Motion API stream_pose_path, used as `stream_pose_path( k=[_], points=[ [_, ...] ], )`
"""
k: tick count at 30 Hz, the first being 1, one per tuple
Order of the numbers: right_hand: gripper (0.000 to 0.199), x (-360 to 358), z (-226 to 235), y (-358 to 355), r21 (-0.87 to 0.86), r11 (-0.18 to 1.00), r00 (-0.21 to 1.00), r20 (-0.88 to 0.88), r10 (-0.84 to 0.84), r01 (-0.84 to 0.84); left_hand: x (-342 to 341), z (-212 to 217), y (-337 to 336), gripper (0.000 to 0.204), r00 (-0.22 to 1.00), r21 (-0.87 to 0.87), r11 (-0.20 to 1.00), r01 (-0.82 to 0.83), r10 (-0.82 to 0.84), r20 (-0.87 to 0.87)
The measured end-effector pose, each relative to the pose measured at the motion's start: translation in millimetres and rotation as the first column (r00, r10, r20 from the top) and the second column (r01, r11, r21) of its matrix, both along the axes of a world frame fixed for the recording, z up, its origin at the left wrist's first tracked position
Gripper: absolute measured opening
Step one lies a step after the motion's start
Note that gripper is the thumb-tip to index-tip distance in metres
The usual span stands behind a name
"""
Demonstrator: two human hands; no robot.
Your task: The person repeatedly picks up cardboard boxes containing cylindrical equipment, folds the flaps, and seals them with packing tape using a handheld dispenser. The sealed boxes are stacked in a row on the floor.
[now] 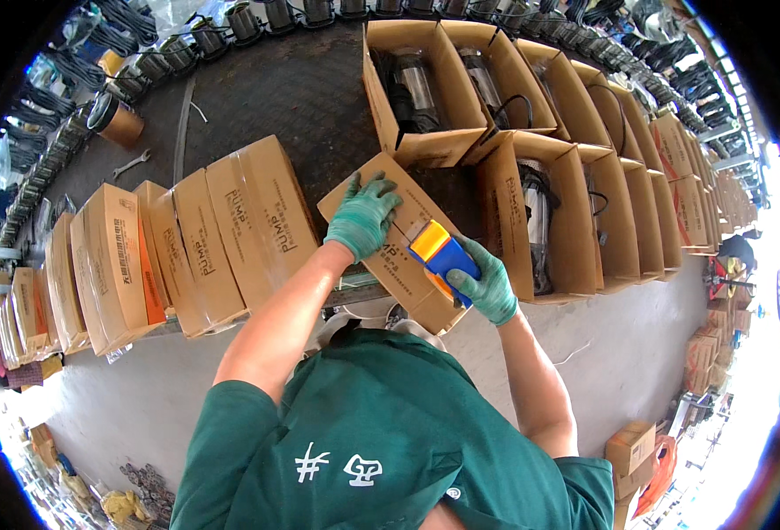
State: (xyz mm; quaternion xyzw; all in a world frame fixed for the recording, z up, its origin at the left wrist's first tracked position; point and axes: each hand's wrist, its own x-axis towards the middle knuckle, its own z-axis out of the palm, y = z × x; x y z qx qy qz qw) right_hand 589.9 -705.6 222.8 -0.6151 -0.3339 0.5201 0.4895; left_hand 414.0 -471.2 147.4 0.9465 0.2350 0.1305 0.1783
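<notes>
A closed brown carton point(405, 281) lies tilted in front of me at the near edge of the dark table. My left hand point(365, 215), in a green glove, rests on its upper face with fingers spread. My right hand point(489, 284), gloved alike, is closed around a blue and yellow handheld tool point(450, 262) shaped like a tape dispenser. The tool's yellow end is against or just above the carton's top, close to the middle seam; contact is hard to tell. Part of the tool is hidden by my right fingers.
Closed cartons point(262, 212) stand in a row at left. Open cartons point(427, 146) at right hold metal pump-like cylinders point(416, 87) with black cables. On the dark table point(275, 97) are a wrench point(132, 162) and a brown tub point(117, 122). Cylindrical units point(209, 37) line the far edge.
</notes>
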Motion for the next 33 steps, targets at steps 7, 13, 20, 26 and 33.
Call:
stream_pose_path(
  k=[7, 13, 20, 26, 33],
  points=[
    [0.078, -1.9, 3.7, 1.5, 0.003, 1.000, 0.998, 0.060, 0.013, -0.014, -19.7, 24.9, -35.8, 0.044, 0.910, -0.843, 0.501, -0.197, 0.414, 0.034],
    [0.076, -2.3, 7.9, 3.2, -0.028, 0.998, 0.993, 0.108, 0.050, -0.047, -2.2, 28.7, -60.0, 0.041, 0.946, -0.992, 0.120, -0.039, 0.325, 0.002],
    [0.076, 0.7, 6.7, 0.0, -0.071, 0.996, 0.969, 0.239, 0.065, -0.049, -11.8, 40.2, 57.7, 0.042, 0.894, -0.459, 0.785, -0.416, 0.447, -0.045],
    [0.074, -4.4, 3.2, 8.7, -0.132, 0.991, 0.973, 0.228, 0.049, -0.019, -5.1, -31.2, 143.0, 0.049, 0.884, -0.513, 0.720, -0.468, 0.364, -0.295],
    [0.071, -4.8, 22.3, 17.5, -0.247, 0.968, 0.963, 0.243, 0.116, -0.054, 28.0, -104.5, 180.3, 0.048, 0.752, -0.427, 0.880, -0.208, -0.135, -0.645]
  ],
)
